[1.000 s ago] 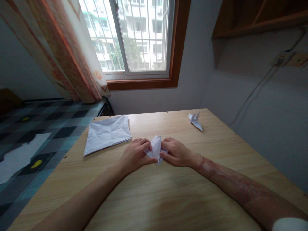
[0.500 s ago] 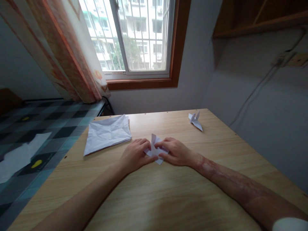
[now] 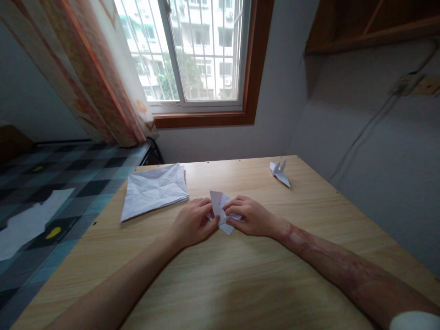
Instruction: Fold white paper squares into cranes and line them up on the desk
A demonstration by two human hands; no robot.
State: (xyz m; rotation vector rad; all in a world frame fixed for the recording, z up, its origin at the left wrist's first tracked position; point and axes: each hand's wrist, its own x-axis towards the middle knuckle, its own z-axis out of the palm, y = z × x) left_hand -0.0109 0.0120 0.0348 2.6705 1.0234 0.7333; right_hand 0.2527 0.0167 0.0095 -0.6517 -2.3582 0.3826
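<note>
At the far left, a bed [image 3: 110,161] is covered with a checked cloth in dark and blue-green tones, marked with yellow shapes. White scraps [image 3: 30,224] are spread on it near the table [image 3: 206,284]. Above the bed, a patterned curtain [image 3: 99,73] is hung beside a barred window [image 3: 211,55], which is framed in wood. On the table's left part, a few creased white sheets [image 3: 154,188] are laid flat, 1 upon another.

Just right of these, the left hand [image 3: 193,222] is rested on the table; by its grip the left side of a folded white paper [image 3: 217,208] is pinched, the thumb being laid on the front. The paper is held at mid-table between the 2 hands, with 1 flap raised at the upper left and 1 point turned toward the wearer. By the right hand [image 3: 252,217] the right side is pinched, its index finger and thumb being set close together; the other fingertips are partly hidden.

Farther right, near the back edge, a white crane [image 3: 280,174] is placed, well apart from the hands. On the right wall, a cable [image 3: 364,126] is run up to a socket [image 3: 424,85], below a wooden shelf [image 3: 371,34].
</note>
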